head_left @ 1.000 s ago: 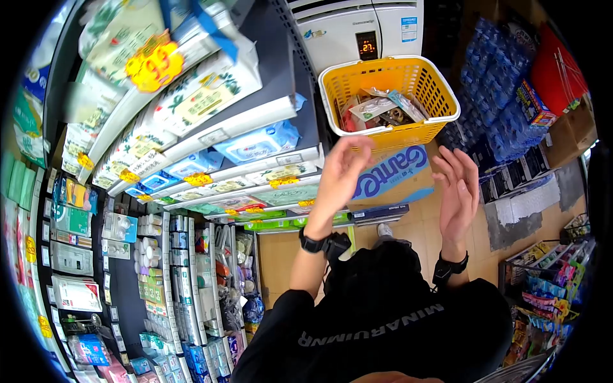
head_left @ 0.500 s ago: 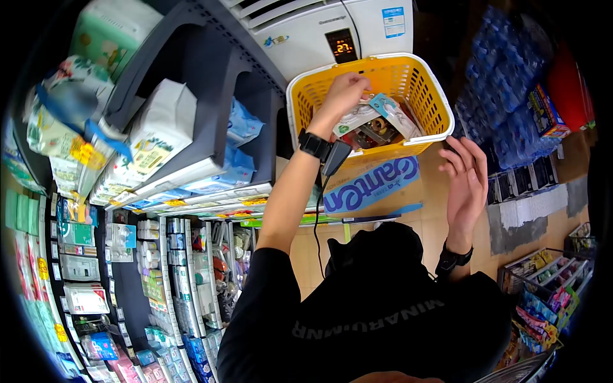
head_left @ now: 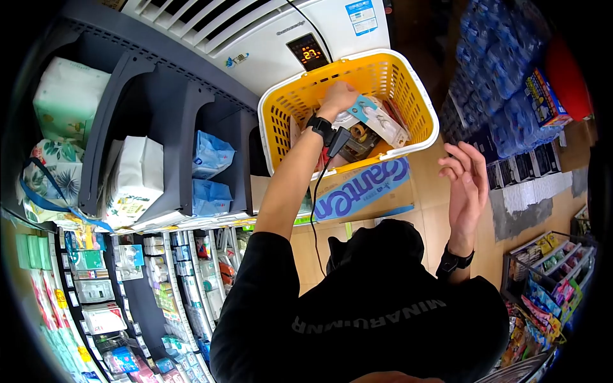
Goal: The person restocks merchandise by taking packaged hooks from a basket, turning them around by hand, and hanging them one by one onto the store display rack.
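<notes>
My left hand [head_left: 340, 97] is down inside a yellow basket [head_left: 408, 96] with a white rim. Its fingers are curled beside a blue-and-white carded package [head_left: 381, 122], and what they hold, if anything, is hidden. Other packets and small goods lie around the package. A black device with a cable sits at my left wrist, over the basket's near side. To the right of the basket, my right hand [head_left: 466, 185] is raised with its fingers apart, holding nothing. Beneath the basket is a cardboard box [head_left: 364, 191] with blue and purple print.
Behind the basket stands a white appliance [head_left: 255, 54] with a lit display. Grey shelves [head_left: 172, 96] with tissue packs are at left. Bottled water packs [head_left: 498, 76] are stacked at right, above a rack of colourful packets [head_left: 549, 274].
My left hand has moved from the basket's front edge down into it. My right hand stays raised and open. The view has turned, bringing the basket leftward and showing more of the shelf's end.
</notes>
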{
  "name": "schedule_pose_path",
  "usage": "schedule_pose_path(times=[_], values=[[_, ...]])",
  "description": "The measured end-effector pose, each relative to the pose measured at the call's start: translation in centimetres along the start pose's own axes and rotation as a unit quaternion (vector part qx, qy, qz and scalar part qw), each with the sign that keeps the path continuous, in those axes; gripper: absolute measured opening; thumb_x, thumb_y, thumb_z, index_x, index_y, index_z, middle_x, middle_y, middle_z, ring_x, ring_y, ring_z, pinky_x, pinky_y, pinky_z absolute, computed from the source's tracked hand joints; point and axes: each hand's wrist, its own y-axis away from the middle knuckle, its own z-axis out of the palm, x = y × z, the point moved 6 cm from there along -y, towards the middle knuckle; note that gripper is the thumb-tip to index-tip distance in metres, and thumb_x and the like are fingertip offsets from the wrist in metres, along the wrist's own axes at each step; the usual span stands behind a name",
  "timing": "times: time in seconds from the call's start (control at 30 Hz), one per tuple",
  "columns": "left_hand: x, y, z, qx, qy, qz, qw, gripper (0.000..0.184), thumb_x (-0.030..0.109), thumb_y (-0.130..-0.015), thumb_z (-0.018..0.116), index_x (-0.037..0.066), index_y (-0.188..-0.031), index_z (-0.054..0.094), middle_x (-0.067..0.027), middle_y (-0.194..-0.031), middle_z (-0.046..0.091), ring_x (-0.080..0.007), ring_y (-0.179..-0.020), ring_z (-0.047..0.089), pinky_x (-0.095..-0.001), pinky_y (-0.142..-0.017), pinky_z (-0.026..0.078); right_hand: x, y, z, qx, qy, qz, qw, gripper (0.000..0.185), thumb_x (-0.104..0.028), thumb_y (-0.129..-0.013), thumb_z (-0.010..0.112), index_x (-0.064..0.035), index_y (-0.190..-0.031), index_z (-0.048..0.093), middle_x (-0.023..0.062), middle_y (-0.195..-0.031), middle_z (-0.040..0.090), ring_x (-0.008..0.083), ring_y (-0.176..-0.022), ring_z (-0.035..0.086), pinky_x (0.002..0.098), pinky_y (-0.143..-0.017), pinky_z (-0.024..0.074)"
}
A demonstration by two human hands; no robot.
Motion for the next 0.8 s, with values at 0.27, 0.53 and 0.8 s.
schedule_pose_path(times=[0.27, 0.53, 0.8], values=[[-2.0, -2.1, 3.0, -0.057, -0.083, -0.01, 0.995, 0.039, 0.032, -0.081, 0.073, 0.0, -0.104, 0.076, -0.0202, -0.097, 0.076, -0.0336, -0.089, 0.073, -0.0394, -0.081, 0.055, 0.3, -0.4, -1.0, 0.002, 0.002, 0.01, 1.0, 0.048, -0.015, -0.101, 0.05, 0.0047, -0.144, 0.043, 0.0247, -0.137, 0.059, 0.0263, -0.112, 0.064, 0.0367, -0.092, 0.0486], [-3.0, -2.6, 3.5, -0.004, -0.115, -0.01, 0.993, 0.039, 0.033, -0.076, 0.076, -0.001, -0.096, 0.077, -0.0223, -0.093, 0.075, -0.0366, -0.089, 0.072, -0.0409, -0.08, 0.055, 0.6, -0.4, -1.8, -0.002, 0.012, 0.018, 1.0, 0.048, -0.015, -0.101, 0.051, 0.0045, -0.144, 0.043, 0.0235, -0.135, 0.06, 0.025, -0.109, 0.064, 0.0356, -0.09, 0.0482], [-1.8, -1.0, 2.3, -0.037, -0.046, -0.014, 0.998, 0.039, 0.03, -0.076, 0.075, -0.003, -0.096, 0.077, -0.0247, -0.096, 0.074, -0.0377, -0.086, 0.072, -0.0419, -0.079, 0.056, 0.9, -0.6, -1.3, -0.02, 0.012, 0.032, 0.999, 0.047, -0.016, -0.101, 0.052, 0.0037, -0.143, 0.045, 0.0214, -0.133, 0.062, 0.0231, -0.107, 0.065, 0.0339, -0.088, 0.048]])
